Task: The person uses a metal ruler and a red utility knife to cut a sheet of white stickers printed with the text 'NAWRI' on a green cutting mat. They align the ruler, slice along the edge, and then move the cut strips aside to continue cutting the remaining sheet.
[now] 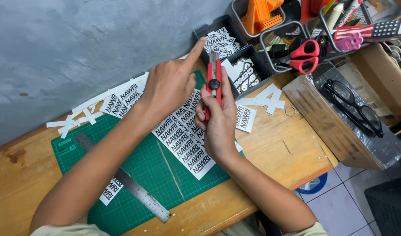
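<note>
My right hand (pixel 218 120) grips a red utility knife (pixel 213 83) upright, blade end pointing away, above a white sheet of printed black-and-white stickers (pixel 183 140) lying on a green cutting mat (pixel 143 170). My left hand (pixel 169 87) hovers over the sheet's far end with its index finger stretched toward a black tray of cut stickers (pixel 220 41); it holds nothing. A steel ruler (pixel 126 181) lies diagonally on the mat under my left forearm.
Paper offcuts (pixel 75 122) lie along the wall. A second black tray (pixel 246 74), wire baskets with red scissors (pixel 303 54), and a cardboard box with black glasses (pixel 353 107) crowd the right. A loose sticker (pixel 245 118) lies on the wooden table (pixel 279 148).
</note>
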